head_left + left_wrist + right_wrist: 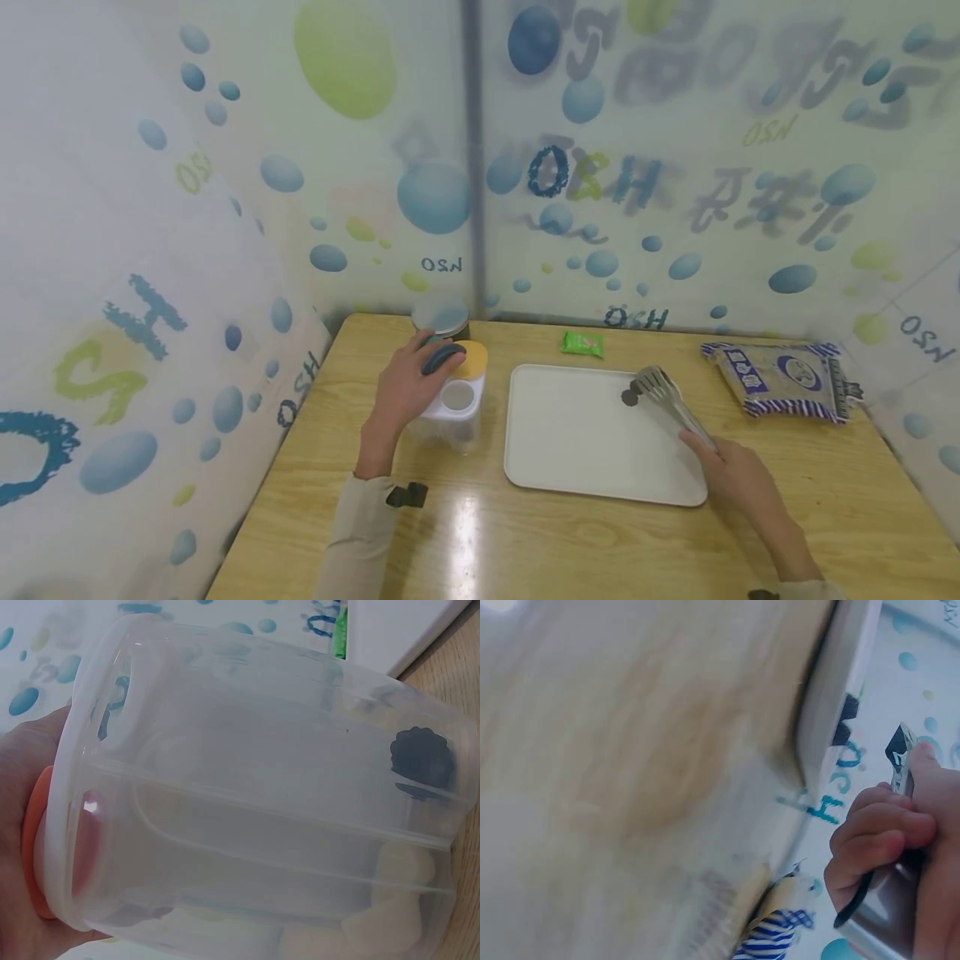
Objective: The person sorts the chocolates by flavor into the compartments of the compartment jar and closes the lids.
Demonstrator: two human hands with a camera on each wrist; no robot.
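Note:
In the head view my left hand (pixel 401 387) is over a clear container (pixel 450 429) with a white lid, pinching a dark blue round cap (pixel 442 357) between thumb and fingers. One round opening (pixel 457 394) in the lid is uncovered, beside a yellow-orange cap (pixel 471 360). Through the container's wall show a black scalloped cookie (pixel 421 761) and pale rounded pieces (pixel 386 926). My right hand (pixel 742 479) grips metal tongs (pixel 684 412). Their fork-like end slants over the white tray (pixel 585 442), right beside black cookies (pixel 629 397).
A lidded jar (pixel 441 317) stands behind the container, by the wall. A small green packet (pixel 582 344) lies behind the tray. On the right is a blue-and-white bag (pixel 787 379). Printed panels (pixel 390 208) border the wooden table (pixel 570 542) at the back and sides.

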